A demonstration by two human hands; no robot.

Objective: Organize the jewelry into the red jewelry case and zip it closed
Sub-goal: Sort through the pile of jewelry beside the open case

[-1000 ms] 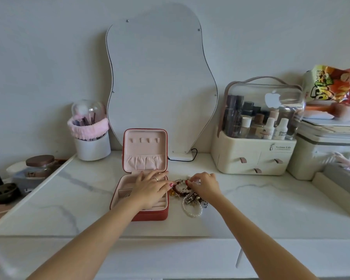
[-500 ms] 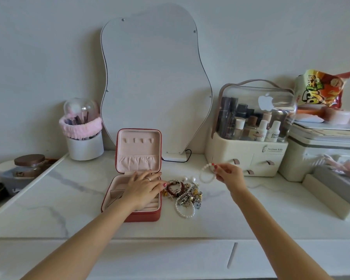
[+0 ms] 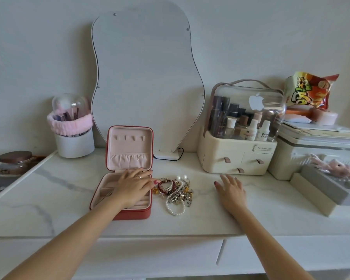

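From my head view, the red jewelry case point(image 3: 120, 201) sits open at lower centre of the bench point(image 3: 271, 209), its lid upright and facing me, hinge running left to right. My left hand point(image 3: 134, 185) rests flat on its tray, fingers straight and loosely spread. My right hand point(image 3: 231, 191) lies open on the bench, holding nothing. The jewelry pile point(image 3: 175, 191) lies just right of the case, its length running away from me. Little looks packed; sorting and zipping remain.
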